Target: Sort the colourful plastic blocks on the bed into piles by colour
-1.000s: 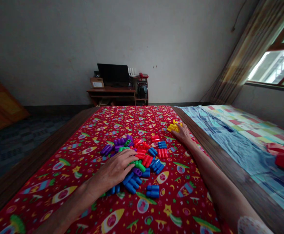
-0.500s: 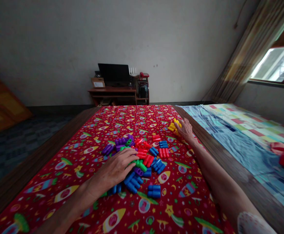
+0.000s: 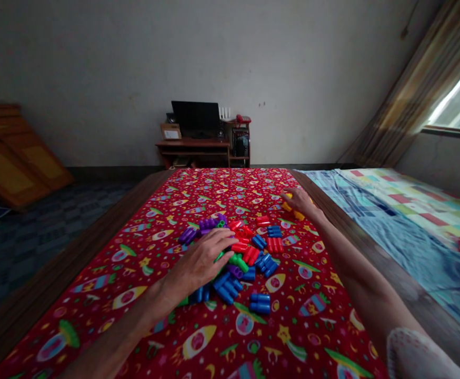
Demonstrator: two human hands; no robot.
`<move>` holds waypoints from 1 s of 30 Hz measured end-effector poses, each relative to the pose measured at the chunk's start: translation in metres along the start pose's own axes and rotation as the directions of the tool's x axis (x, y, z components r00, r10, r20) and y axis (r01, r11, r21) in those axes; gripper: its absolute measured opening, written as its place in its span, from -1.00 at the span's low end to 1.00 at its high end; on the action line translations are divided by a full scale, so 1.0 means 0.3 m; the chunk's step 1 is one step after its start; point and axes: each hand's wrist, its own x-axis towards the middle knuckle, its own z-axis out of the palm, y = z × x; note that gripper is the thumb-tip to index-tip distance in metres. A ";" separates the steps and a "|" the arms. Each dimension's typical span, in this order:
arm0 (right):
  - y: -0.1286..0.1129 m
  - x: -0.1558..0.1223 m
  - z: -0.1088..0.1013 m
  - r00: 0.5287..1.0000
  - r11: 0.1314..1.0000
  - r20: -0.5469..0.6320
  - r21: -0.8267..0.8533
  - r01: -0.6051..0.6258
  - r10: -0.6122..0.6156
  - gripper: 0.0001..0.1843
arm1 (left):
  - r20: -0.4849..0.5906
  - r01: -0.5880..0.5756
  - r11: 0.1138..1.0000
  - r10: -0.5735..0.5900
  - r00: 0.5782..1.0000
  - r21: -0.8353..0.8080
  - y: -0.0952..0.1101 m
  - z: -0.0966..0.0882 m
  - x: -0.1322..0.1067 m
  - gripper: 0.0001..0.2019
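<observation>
My left hand [image 3: 210,258] rests on a pile of plastic building blocks, its fingers stretched out. Around it lie purple blocks [image 3: 188,235], red blocks [image 3: 250,256], a green block [image 3: 238,261] and blue blocks [image 3: 228,287]; some are hidden under the palm. Farther off, near the table's right edge, my right hand [image 3: 300,201] is laid over a small group of yellow blocks [image 3: 298,216]. Its fingers reach out leftward across them, and yellow shows on both sides of the hand. The fingertips are partly hidden, and I see no block lifted.
A red patterned cloth [image 3: 198,342] covers the table, whose dark wooden edge [image 3: 328,210] shows on the right. Beyond that is a bed [image 3: 396,226]. A desk with a monitor [image 3: 196,118] stands at the far wall, a wooden cabinet [image 3: 17,158] at left.
The view has swung slightly left. My right hand has moved over the yellow blocks, which lay mostly to its left before and are now largely covered. My left hand stays on the pile.
</observation>
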 end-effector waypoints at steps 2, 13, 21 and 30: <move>-0.056 -0.071 -0.027 0.995 0.991 -0.035 0.096 0.094 -0.091 -0.54 | 0.048 -0.031 0.999 0.030 0.998 0.022 0.039 0.006 0.004 -0.65; -0.170 -0.430 0.150 0.950 0.885 0.025 0.373 0.279 -0.311 -0.36 | 0.087 -0.029 0.972 0.008 0.996 0.235 0.034 0.111 -0.050 -0.66; -0.383 -0.284 0.173 0.970 0.762 0.016 0.622 0.181 -0.243 -0.51 | 0.018 0.043 0.982 -0.047 0.999 0.186 -0.009 0.031 0.003 -0.83; -0.506 -0.250 0.138 0.959 0.749 0.144 0.656 0.091 -0.243 -0.68 | -0.170 0.187 0.982 -0.177 0.969 0.041 -0.178 0.007 -0.003 -0.69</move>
